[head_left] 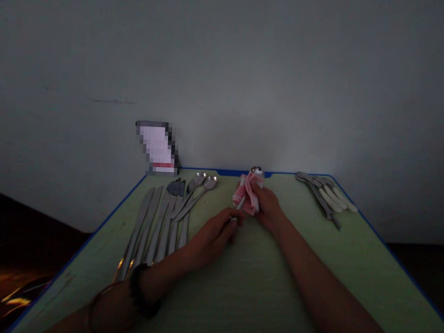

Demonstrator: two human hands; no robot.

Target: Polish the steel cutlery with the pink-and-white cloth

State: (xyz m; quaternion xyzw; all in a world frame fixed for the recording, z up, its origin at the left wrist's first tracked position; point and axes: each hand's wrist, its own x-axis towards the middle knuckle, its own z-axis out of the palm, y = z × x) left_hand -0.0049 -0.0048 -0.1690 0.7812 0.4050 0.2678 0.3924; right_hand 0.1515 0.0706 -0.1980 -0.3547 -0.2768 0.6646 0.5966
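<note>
Over the middle of the table, my left hand [215,235] is closed around the handle end of a shiny metal spoon [256,169]. My right hand [267,203] grips a pink and white cloth [249,192] folded around the spoon's upper part. The rounded bowl shows above the cloth; most of the shaft is hidden by cloth and fingers. Left of my left hand lie table knives [142,222] side by side, with several metal spoons [202,183] beside them. My left forearm covers some of their lower ends.
A lit, blurred-out phone [156,146] leans against the wall at the back left. More cutlery [327,193], some with white handles, lies at the right back of the green, blue-edged table [331,269]. A grey wall [248,79] stands directly behind.
</note>
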